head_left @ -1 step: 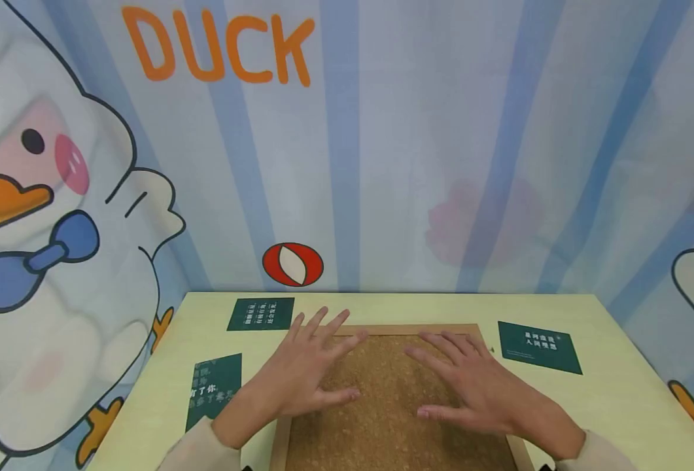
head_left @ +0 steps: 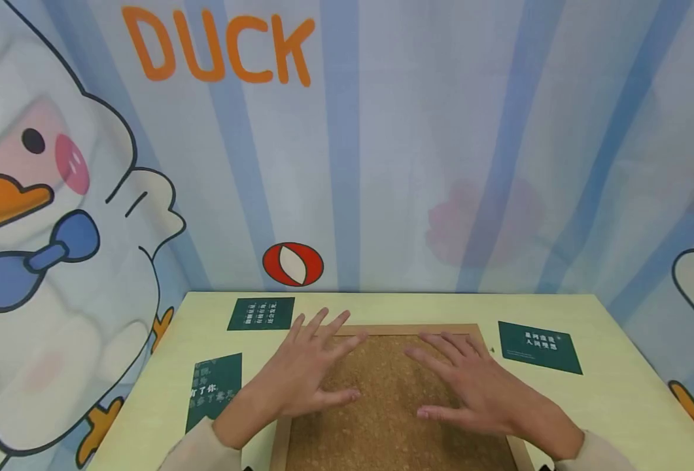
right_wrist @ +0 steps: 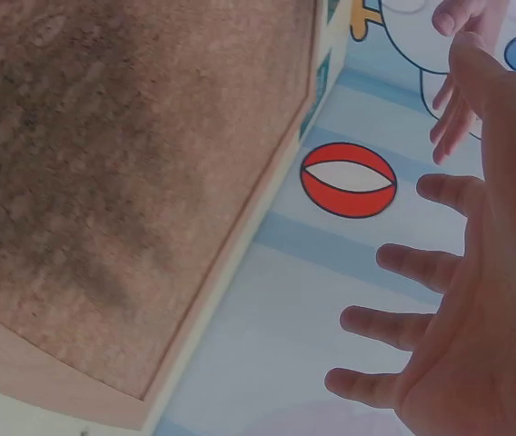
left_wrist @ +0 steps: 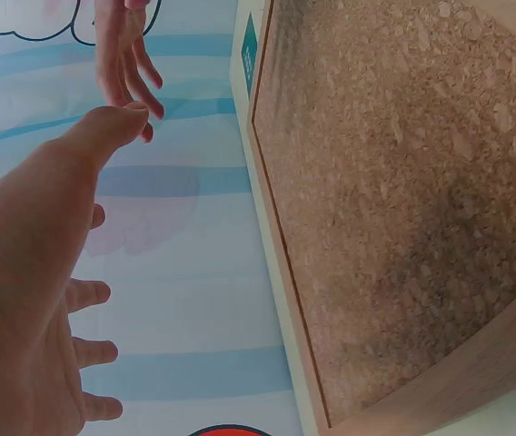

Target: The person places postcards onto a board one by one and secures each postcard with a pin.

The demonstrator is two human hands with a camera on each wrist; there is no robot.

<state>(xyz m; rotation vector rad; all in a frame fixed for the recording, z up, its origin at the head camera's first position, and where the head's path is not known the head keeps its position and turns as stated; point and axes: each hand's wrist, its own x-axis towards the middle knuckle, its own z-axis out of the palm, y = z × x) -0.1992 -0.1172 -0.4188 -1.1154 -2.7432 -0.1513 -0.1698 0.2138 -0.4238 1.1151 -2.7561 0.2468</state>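
Observation:
A cork board (head_left: pixel 382 392) with a light wooden frame lies on the pale yellow table. Over its left side my left hand (head_left: pixel 305 369) is held with fingers spread, holding nothing. My right hand (head_left: pixel 470 386) hovers above the board's right side, its fingers likewise spread and nothing in it. Both wrist views show a gap between the hands and the cork. In the left wrist view the left hand (left_wrist: pixel 40 245) appears beside the cork board (left_wrist: pixel 403 182). The right wrist view has the right hand (right_wrist: pixel 476 300) beside the board's cork surface (right_wrist: pixel 131 163).
Dark green cards with white writing lie around the board: one at the back left (head_left: pixel 261 314), one at the left (head_left: pixel 214 389), one at the right (head_left: pixel 539 347). Behind the table (head_left: pixel 606 392) hangs a blue striped cloth (head_left: pixel 394 163) printed with ducks and a red ball.

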